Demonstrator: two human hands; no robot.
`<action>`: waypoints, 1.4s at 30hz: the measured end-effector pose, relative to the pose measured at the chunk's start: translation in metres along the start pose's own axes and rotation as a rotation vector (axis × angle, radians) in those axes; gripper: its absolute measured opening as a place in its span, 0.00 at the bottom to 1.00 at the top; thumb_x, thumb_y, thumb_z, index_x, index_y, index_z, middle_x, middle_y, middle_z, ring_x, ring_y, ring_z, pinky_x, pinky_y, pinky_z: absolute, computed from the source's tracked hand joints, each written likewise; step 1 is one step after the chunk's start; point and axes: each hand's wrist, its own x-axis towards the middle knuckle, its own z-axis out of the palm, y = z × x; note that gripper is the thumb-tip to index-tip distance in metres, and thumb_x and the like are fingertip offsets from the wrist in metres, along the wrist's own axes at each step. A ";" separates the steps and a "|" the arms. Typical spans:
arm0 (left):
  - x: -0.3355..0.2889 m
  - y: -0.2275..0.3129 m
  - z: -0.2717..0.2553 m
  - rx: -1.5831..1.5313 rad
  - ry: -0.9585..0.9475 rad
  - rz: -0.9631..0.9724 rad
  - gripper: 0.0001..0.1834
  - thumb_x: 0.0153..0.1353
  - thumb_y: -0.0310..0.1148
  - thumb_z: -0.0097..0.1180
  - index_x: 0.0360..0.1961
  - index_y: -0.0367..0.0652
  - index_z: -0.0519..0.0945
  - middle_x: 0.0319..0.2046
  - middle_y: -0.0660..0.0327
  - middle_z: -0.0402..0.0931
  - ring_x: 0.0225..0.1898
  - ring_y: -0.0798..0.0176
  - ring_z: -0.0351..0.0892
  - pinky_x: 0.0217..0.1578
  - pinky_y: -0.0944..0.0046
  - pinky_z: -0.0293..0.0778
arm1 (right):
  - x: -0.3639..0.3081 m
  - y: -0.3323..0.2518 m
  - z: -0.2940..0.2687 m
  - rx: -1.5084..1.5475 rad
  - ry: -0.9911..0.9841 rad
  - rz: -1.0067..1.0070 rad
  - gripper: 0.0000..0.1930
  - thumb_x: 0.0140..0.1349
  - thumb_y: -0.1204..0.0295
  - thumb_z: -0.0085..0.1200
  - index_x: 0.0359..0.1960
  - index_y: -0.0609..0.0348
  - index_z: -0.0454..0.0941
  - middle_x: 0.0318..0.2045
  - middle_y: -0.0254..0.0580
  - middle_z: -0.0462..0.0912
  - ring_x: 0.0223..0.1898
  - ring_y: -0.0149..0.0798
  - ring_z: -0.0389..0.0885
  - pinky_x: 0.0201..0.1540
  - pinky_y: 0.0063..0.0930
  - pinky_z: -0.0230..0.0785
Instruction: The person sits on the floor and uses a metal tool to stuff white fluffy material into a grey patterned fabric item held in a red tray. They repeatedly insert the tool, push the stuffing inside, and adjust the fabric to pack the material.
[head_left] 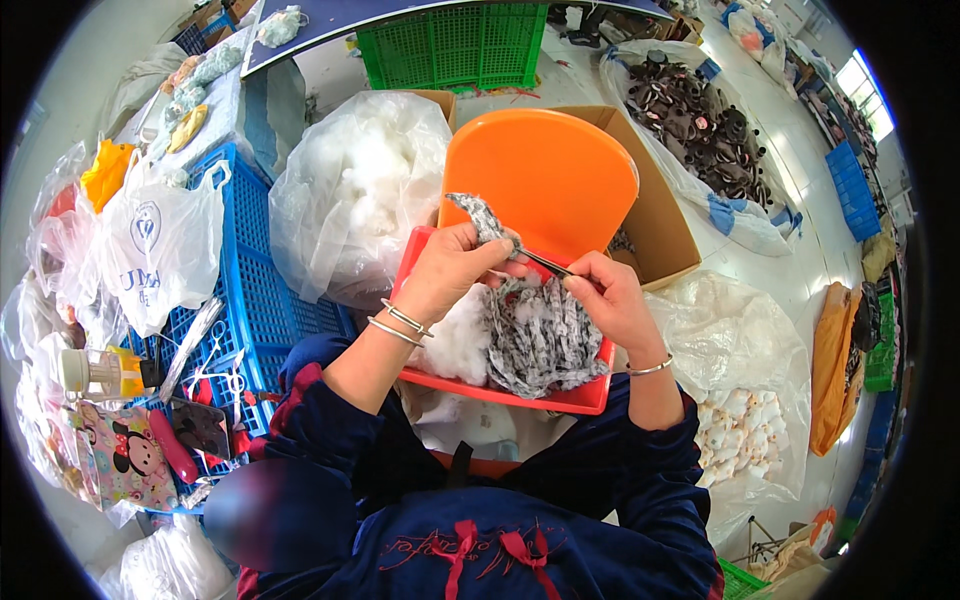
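Note:
My left hand (455,268) is closed on a small grey, fuzzy fabric piece (478,212), narrow and curved, pinched between thumb and fingers. A slim dark metal tool like tweezers (543,262) is gripped near its back end by my right hand (608,292). The tool's front end meets the grey piece at my left fingertips; its very tip is hidden there. Below both hands, a red tray (592,402) rests over my lap. A pile of similar grey fuzzy pieces (545,345) fills its right side, beside fluffy white stuffing (455,345) on the left.
An orange chair back (540,165) rises behind the tray, before a cardboard box (655,225). To the left stand a clear bag of white stuffing (360,185) and blue crates (255,275). Small white-and-orange pieces (745,430) lie in a plastic bag at right.

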 end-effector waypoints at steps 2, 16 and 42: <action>-0.001 0.001 0.000 -0.001 -0.018 0.001 0.13 0.65 0.33 0.53 0.44 0.34 0.79 0.38 0.57 0.83 0.37 0.68 0.85 0.32 0.75 0.76 | 0.000 -0.001 -0.001 0.005 -0.003 0.012 0.04 0.62 0.77 0.56 0.32 0.65 0.75 0.23 0.27 0.72 0.25 0.20 0.65 0.28 0.17 0.60; 0.003 -0.003 -0.005 0.113 -0.018 0.016 0.11 0.66 0.35 0.56 0.37 0.36 0.80 0.30 0.62 0.82 0.28 0.73 0.80 0.30 0.75 0.75 | -0.002 -0.004 -0.004 0.005 -0.003 -0.009 0.04 0.62 0.77 0.55 0.31 0.65 0.73 0.22 0.27 0.69 0.24 0.20 0.63 0.26 0.17 0.57; 0.001 -0.019 0.010 0.077 0.122 0.183 0.13 0.65 0.33 0.57 0.31 0.32 0.82 0.20 0.64 0.76 0.23 0.72 0.77 0.27 0.72 0.74 | -0.003 0.007 0.053 0.614 0.019 0.130 0.04 0.67 0.74 0.52 0.33 0.60 0.72 0.24 0.24 0.71 0.25 0.18 0.63 0.27 0.15 0.58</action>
